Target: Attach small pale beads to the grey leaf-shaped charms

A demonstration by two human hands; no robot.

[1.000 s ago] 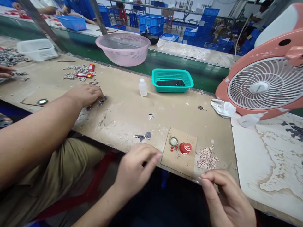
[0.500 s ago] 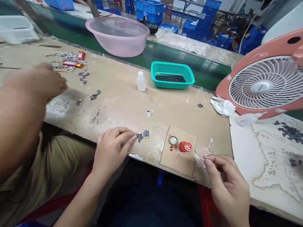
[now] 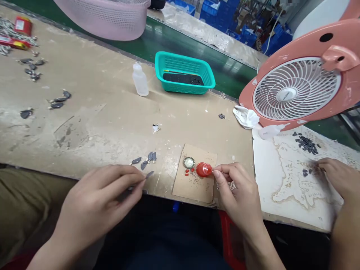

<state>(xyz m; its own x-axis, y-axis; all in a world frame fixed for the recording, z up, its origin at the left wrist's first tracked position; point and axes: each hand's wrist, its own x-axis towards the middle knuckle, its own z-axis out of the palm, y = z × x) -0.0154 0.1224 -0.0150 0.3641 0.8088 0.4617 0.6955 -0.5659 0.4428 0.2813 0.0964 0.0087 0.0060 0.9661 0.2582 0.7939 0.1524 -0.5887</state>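
Head view: I log left hand point(image 3: 92, 202) fingers point(image 3: 123, 176) pinched on dark leaf-shaped piece point(image 3: 150, 174) by bench front edge point(image 3: 164, 195). Right hand point(image 3: 236, 191) fingertips point(image 3: 218, 173) together at red cap point(image 3: 203, 169) on cardboard pad point(image 3: 194, 191); anything held too small to tell. Light pinch suits parts this small.

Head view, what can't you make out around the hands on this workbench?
Head view:
- Small dark piece: the fingers of the lower-left hand hide most of it.
- Red cap: the middle hand is too close to tell whether it touches.
- Pale beads: that hand covers most, and each is too small to identify.
- Far-right hand: the bottom edge cuts off its arm, so whose it is stays unclear.
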